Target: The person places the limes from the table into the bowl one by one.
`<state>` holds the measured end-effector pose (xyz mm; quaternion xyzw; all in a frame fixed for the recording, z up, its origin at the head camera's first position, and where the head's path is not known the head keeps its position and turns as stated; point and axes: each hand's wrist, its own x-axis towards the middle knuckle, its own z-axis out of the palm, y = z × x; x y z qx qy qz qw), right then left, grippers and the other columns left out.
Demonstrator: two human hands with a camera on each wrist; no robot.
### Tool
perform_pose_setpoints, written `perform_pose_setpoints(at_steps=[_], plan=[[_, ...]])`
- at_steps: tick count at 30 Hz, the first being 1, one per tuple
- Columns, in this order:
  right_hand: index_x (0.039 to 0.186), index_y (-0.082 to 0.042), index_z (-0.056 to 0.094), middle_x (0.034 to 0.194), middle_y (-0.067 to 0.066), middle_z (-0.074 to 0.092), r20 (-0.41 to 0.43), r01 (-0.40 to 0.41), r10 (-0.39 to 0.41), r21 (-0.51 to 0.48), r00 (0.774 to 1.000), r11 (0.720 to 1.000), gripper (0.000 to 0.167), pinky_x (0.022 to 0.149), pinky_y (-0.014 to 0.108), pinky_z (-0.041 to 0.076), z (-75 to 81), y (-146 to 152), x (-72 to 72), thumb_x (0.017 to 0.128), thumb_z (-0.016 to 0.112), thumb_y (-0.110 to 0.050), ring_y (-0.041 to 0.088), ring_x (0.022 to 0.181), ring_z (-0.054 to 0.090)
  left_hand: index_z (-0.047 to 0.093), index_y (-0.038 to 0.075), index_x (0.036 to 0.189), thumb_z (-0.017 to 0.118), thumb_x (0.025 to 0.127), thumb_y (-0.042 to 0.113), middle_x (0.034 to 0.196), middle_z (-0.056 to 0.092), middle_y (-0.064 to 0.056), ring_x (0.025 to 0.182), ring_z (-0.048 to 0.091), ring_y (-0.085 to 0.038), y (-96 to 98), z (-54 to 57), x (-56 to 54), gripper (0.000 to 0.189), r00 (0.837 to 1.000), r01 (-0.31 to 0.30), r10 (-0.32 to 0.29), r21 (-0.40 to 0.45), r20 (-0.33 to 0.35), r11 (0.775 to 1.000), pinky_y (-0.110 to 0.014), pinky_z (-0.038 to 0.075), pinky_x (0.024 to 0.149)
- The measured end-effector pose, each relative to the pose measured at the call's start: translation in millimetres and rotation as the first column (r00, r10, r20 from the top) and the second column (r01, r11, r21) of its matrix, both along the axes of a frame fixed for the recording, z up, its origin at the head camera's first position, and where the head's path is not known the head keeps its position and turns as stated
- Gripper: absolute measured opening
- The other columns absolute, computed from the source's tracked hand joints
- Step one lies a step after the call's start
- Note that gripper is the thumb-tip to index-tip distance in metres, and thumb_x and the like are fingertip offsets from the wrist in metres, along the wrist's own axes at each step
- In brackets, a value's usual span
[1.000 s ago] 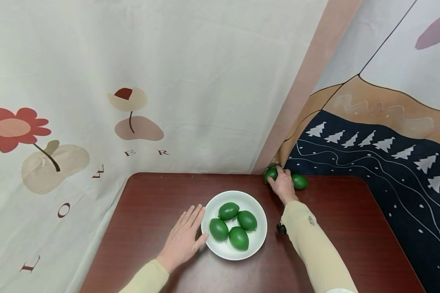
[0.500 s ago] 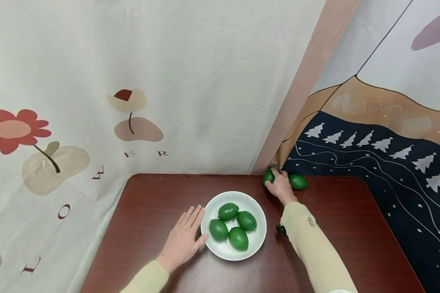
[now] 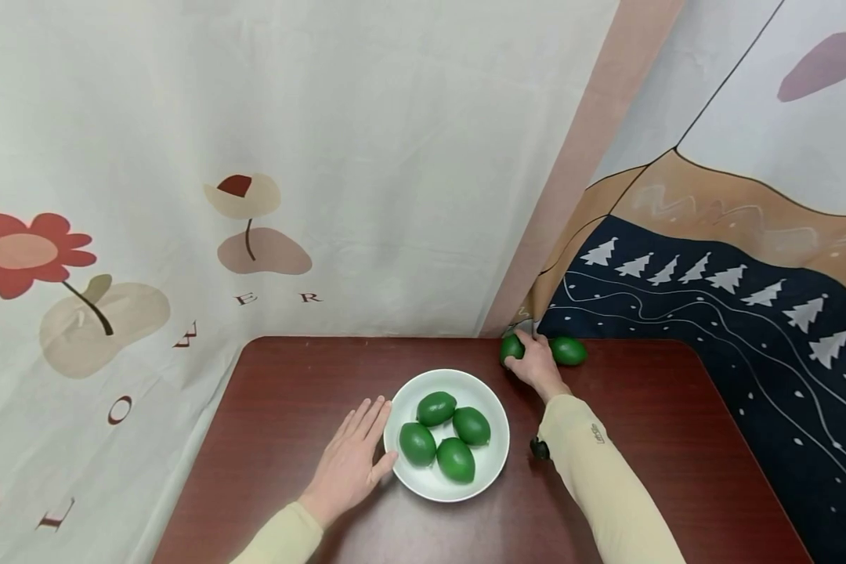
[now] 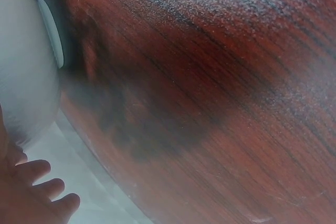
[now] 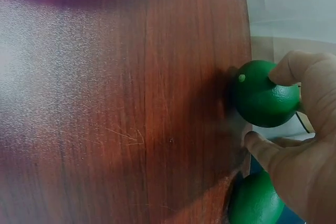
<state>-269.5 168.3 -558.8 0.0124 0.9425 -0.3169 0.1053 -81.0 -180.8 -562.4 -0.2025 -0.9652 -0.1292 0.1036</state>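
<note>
My right hand is at the table's back edge, its thumb and fingers around a green lime. In the right wrist view the thumb presses one side of this lime, and part of the fruit is hidden by the hand. A second lime lies just right of the hand. Left of centre, my left hand is spread with straight fingers, fingertips and thumb right at the rim of a white bowl. Several limes lie inside the bowl. The left wrist view catches the bowl's outer wall.
The dark red wooden table ends at the back against a pale printed curtain. A navy cloth with tree prints hangs behind the back right edge. A black wrist device sits by the right cuff.
The right hand and the lime in it have shifted slightly to the left, widening the gap to the second lime. The left hand stays at the bowl; the head view has turned a little.
</note>
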Motion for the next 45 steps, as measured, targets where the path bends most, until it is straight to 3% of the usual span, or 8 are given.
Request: perform_pose_setpoints(at_steps=[10, 18, 27, 45], plan=[[0.151, -0.005, 0.05, 0.149, 0.031, 0.043, -0.064, -0.035, 0.034, -0.013, 0.997, 0.999, 0.064, 0.108, 0.06, 0.046, -4.2, -6, 5.7, 0.09, 0.065, -0.015, 0.048, 0.129, 0.05, 0.043, 0.0, 0.155, 0.06, 0.099, 0.046, 0.159, 0.046, -0.018, 0.148, 0.041, -0.039, -0.8, -2.1, 0.7, 0.075, 1.0, 0.0, 0.0, 0.003, -0.009, 1.0, -0.056, 0.039, 0.118], [0.151, -0.007, 0.051, 0.144, 0.026, 0.049, -0.07, -0.037, 0.037, -0.001, 0.997, 0.999, 0.064, 0.105, 0.057, 0.048, -3.9, -11, 11.0, 0.09, 0.066, -0.016, 0.044, 0.126, 0.053, 0.041, 0.0, 0.156, 0.059, 0.099, 0.045, 0.159, 0.045, -0.019, 0.148, 0.04, -0.04, -0.5, -1.5, 0.6, 0.075, 1.0, 0.001, -0.002, 0.006, 0.013, 1.0, -0.056, 0.037, 0.119], [0.152, -0.008, 0.05, 0.146, 0.026, 0.049, -0.084, -0.024, 0.022, -0.015, 0.996, 1.0, 0.064, 0.106, 0.058, 0.048, -5.6, -12, 14.2, 0.091, 0.068, -0.015, 0.043, 0.127, 0.053, 0.042, 0.0, 0.156, 0.062, 0.098, 0.045, 0.159, 0.045, -0.018, 0.148, 0.04, -0.038, -1.2, -2.9, 0.1, 0.077, 1.0, 0.001, -0.001, 0.014, -0.002, 1.0, -0.055, 0.038, 0.118], [0.153, -0.006, 0.047, 0.147, 0.027, 0.046, -0.123, 0.008, -0.017, -0.069, 0.992, 0.998, 0.064, 0.109, 0.06, 0.046, -11.6, -10, 23.9, 0.094, 0.069, -0.013, 0.044, 0.127, 0.053, 0.039, 0.001, 0.158, 0.06, 0.099, 0.046, 0.161, 0.043, -0.018, 0.15, 0.038, -0.038, -1.0, -1.9, -0.5, 0.077, 0.999, -0.003, 0.002, 0.017, 0.041, 1.0, -0.056, 0.036, 0.12]])
